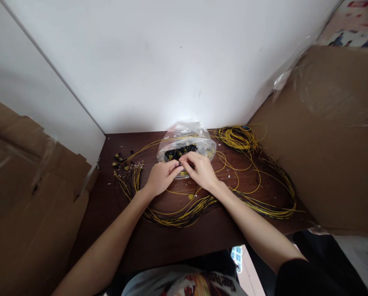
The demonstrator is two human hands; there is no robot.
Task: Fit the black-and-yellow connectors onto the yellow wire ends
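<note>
My left hand [162, 175] and my right hand [200, 169] meet fingertip to fingertip over the middle of a dark wooden table [159, 238]. Both pinch a small black connector [180, 163] on a thin yellow cable. Just behind the fingers lies a clear plastic bag [187, 142] holding several small black parts. Loops of thin yellow cables [187, 211] spread over the table under and around my wrists. A tighter yellow coil [238, 137] sits at the back right. A bunch of cable ends with small connectors [125, 164] fans out at the left.
A large cardboard box [328, 139] with clear tape crowds the table's right side. Flattened cardboard [26, 197] leans at the left. A white wall [159, 61] closes the back. Small scraps dot the tabletop.
</note>
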